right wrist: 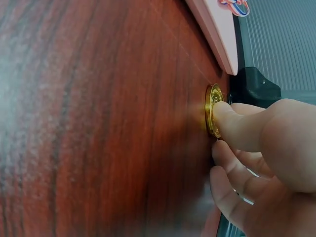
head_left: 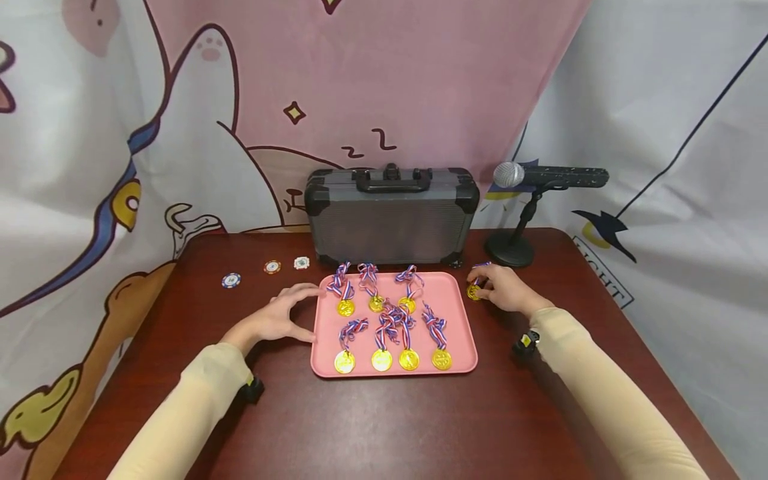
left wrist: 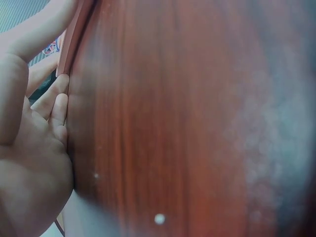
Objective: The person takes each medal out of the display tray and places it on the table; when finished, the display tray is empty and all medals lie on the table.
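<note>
On the table right of the tray, my right hand [head_left: 504,287] holds a gold medal [head_left: 473,292] by its face and ribbon. The right wrist view shows the thumb on the face of that medal [right wrist: 214,109], which rests against the tabletop; part of its ribbon is hidden by the fingers. My left hand [head_left: 279,317] rests at the left edge of a pink tray [head_left: 393,371], thumb and fingers spread along its rim. Several gold medals [head_left: 381,360] with red, white and blue ribbons lie on the tray in two rows.
A grey and black hard case [head_left: 390,230] stands upright behind the tray. A microphone [head_left: 509,175] on a black stand [head_left: 510,250] is at the back right. Three poker chips [head_left: 273,267] lie at the back left of the dark wooden table [head_left: 384,427].
</note>
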Demonstrator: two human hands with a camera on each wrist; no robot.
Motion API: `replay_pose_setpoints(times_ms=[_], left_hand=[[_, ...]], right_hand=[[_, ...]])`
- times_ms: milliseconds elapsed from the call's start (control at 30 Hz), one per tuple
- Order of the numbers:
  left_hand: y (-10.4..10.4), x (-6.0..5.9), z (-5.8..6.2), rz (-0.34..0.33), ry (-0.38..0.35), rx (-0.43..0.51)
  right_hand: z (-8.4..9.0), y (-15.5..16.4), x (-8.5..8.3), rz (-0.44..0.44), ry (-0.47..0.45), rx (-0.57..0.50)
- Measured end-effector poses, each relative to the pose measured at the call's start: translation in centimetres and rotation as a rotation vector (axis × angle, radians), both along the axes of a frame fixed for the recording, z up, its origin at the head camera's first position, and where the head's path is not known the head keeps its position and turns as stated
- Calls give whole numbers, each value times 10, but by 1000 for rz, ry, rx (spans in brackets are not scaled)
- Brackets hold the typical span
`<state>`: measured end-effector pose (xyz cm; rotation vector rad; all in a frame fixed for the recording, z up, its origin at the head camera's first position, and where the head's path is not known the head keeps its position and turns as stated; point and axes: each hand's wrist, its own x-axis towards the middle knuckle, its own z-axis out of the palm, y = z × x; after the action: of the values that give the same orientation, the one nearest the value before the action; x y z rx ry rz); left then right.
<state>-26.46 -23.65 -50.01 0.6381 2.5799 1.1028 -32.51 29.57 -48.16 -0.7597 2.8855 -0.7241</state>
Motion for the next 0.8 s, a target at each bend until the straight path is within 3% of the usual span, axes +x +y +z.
replay_pose_setpoints(times_ms=[300,567,667,800], left_hand=[[0,1,2,0,7,-8],[0,2,1,-1,3,8],[-1,2,2,10,-5,16],[0,1,2,12,-13,18]], right_hand=[[12,-3,6,8,-5,40],[35,-7,18,-102,49,21],[39,-22,21,-64,80,-32],[38,-52,26,51,67,-101]])
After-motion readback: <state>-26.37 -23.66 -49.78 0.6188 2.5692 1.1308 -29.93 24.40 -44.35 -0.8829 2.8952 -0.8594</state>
